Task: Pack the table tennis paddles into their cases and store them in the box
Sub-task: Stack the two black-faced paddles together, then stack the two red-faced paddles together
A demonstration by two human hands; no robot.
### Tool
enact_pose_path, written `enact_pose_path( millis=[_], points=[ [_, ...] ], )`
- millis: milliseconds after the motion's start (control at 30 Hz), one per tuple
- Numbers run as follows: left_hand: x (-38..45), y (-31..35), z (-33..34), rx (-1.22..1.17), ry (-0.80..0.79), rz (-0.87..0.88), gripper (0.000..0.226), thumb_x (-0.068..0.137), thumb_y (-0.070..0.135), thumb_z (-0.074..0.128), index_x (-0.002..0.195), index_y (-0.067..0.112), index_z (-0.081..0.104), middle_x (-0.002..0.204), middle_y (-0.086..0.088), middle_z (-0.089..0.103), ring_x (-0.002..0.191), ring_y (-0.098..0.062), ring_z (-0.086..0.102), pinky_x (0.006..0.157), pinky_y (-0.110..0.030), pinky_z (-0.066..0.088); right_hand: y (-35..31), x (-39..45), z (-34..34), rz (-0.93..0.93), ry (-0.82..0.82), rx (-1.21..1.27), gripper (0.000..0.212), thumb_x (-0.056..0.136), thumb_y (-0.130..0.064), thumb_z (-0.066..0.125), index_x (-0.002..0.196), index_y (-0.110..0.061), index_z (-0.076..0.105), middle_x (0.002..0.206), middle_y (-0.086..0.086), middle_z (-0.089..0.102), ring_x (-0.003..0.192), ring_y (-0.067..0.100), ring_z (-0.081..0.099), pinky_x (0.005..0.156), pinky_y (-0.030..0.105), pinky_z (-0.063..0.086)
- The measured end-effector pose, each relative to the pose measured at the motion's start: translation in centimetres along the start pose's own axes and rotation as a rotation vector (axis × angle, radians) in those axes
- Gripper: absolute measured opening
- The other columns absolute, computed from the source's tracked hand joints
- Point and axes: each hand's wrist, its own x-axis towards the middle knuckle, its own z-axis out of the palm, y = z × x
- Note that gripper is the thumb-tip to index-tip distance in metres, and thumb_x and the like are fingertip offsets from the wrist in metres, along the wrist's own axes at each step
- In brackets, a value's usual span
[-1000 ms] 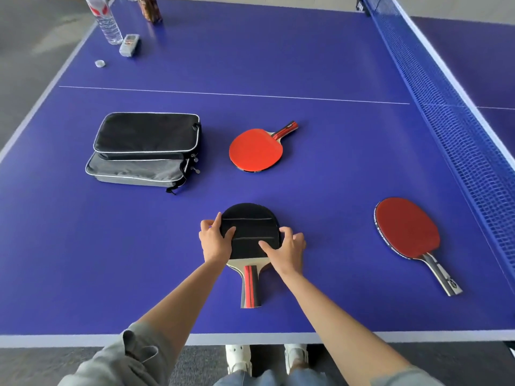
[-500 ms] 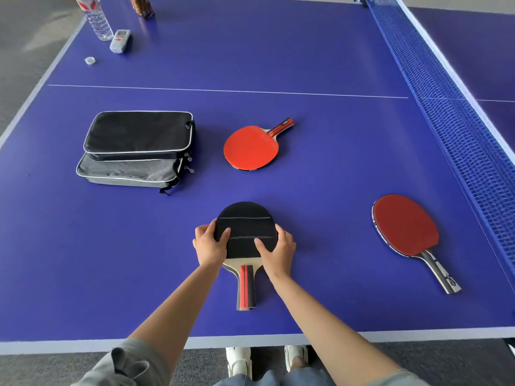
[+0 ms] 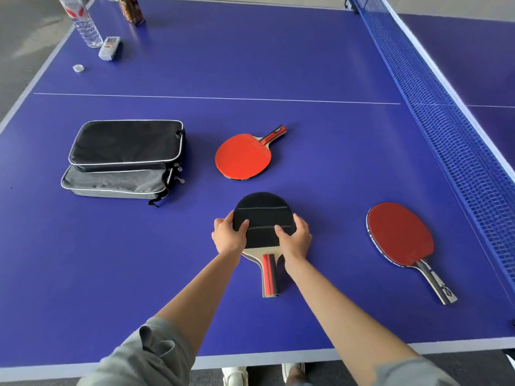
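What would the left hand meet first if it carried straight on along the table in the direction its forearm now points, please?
Probably the orange-red paddle. The left hand grips the black cover and points up and slightly right; past the cover, that paddle lies nearest, though the line may pass just beside it.

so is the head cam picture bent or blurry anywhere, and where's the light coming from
Head view: wide-angle bend shows in the curving net and table edges; the centre is sharp, with both hands, left hand and right hand, crisp on the black cover; soft sheen on the far tabletop, only faint shadows, so the light looks diffuse; the far bottle is cut off.
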Motion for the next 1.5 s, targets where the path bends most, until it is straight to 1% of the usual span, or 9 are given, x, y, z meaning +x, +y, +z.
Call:
enact_pose_path(
  millis=[200, 367, 700, 967, 1067, 1167, 1233, 1333, 1500],
  points=[
    [2.0, 1.6, 1.5, 0.06, -0.033, -0.003, 0.035, 0.094, 0.031, 0.053, 0.128, 0.024, 0.055, 0.122, -0.004, 0.044, 0.115, -0.025, 0.045, 0.076, -0.032, 0.046, 0.4, 2.8, -0.8, 0.019, -0.041, -0.007, 0.053, 0.086, -0.012, 0.066, 0.135, -0.008, 0.047, 0.142, 0.008, 0.045, 0.131, 0.027, 0.04, 0.105, 0.043, 0.043],
    [2.3, 0.9, 1.6, 0.11, -0.011, 0.054, 0.039, 0.092, 0.028, 0.056, 0.129, 0.018, 0.054, 0.123, -0.008, 0.045, 0.117, -0.025, 0.044, 0.091, -0.038, 0.047, -0.1, 4.1, -1.1, -0.007, -0.122, -0.087, 0.059, 0.084, -0.007, 0.065, 0.138, -0.008, 0.042, 0.144, 0.007, 0.041, 0.133, 0.025, 0.034, 0.104, 0.04, 0.042],
    [8.7, 7.7, 1.3, 0.011, 0.238, 0.028, 0.054, 0.092, 0.025, 0.056, 0.142, 0.016, 0.038, 0.136, -0.015, 0.039, 0.126, -0.031, 0.037, 0.099, -0.037, 0.036, -8.9, 15.4, 2.8, -0.634, -0.332, -0.337, 0.047, 0.086, -0.012, 0.065, 0.131, -0.007, 0.051, 0.135, 0.008, 0.051, 0.123, 0.028, 0.041, 0.101, 0.031, 0.034],
    [15.9, 9.5, 3.8, 0.155, 0.221, -0.12, 0.071, 0.085, 0.034, 0.063, 0.146, 0.029, 0.025, 0.153, -0.007, 0.019, 0.139, -0.029, 0.017, 0.109, -0.044, 0.03, -11.8, 26.7, 7.2, -0.783, -0.565, -0.902, 0.092, 0.078, -0.058, 0.064, 0.149, -0.018, 0.021, 0.156, 0.005, 0.023, 0.146, 0.025, 0.009, 0.118, 0.044, 0.006],
    [16.9, 10.1, 4.6, 0.041, 0.314, -0.192, 0.081, 0.076, 0.027, 0.073, 0.143, 0.034, 0.027, 0.148, -0.002, 0.026, 0.134, -0.028, 0.022, 0.109, -0.041, 0.025, -12.1, 27.9, 8.0, -0.856, -0.631, -0.836, 0.093, 0.073, -0.056, 0.071, 0.146, -0.019, 0.028, 0.145, 0.004, 0.041, 0.14, 0.022, 0.027, 0.119, 0.043, 0.002],
    [17.5, 10.3, 4.1, -0.047, 0.34, -0.286, 0.093, 0.069, 0.028, 0.079, 0.144, 0.03, 0.025, 0.144, -0.007, 0.031, 0.132, -0.029, 0.028, 0.109, -0.04, 0.025, -12.6, 28.0, 7.9, -0.841, -0.655, -0.782, 0.1, 0.065, -0.051, 0.079, 0.145, -0.015, 0.03, 0.136, 0.008, 0.048, 0.131, 0.027, 0.037, 0.116, 0.039, 0.011],
    [17.5, 10.3, 3.5, -0.14, 0.306, -0.266, 0.084, 0.071, 0.028, 0.079, 0.141, 0.026, 0.033, 0.141, -0.008, 0.033, 0.125, -0.028, 0.039, 0.104, -0.038, 0.035, -12.6, 27.7, 7.4, -0.799, -0.662, -0.819, 0.103, 0.063, -0.054, 0.08, 0.145, -0.016, 0.03, 0.132, 0.01, 0.048, 0.126, 0.029, 0.04, 0.11, 0.038, 0.022],
    [16.1, 10.7, 3.2, -0.263, 0.244, -0.118, 0.059, 0.075, 0.022, 0.076, 0.126, 0.028, 0.049, 0.133, -0.004, 0.034, 0.098, -0.019, 0.051, 0.085, -0.03, 0.042, -12.2, 26.9, 6.0, -0.633, -0.711, -0.725, 0.084, 0.072, -0.053, 0.074, 0.138, -0.02, 0.034, 0.129, 0.01, 0.045, 0.119, 0.032, 0.045, 0.103, 0.043, 0.036],
    [12.9, 12.0, 2.7, -0.209, 0.167, 0.066, 0.053, 0.075, 0.014, 0.075, 0.121, 0.026, 0.052, 0.128, -0.002, 0.035, 0.097, -0.014, 0.047, 0.085, -0.027, 0.04, -11.6, 24.9, 2.3, -0.549, -0.754, -0.502, 0.06, 0.084, -0.041, 0.067, 0.127, -0.012, 0.037, 0.128, 0.011, 0.051, 0.112, 0.023, 0.05, 0.084, 0.031, 0.038]
  ],
)
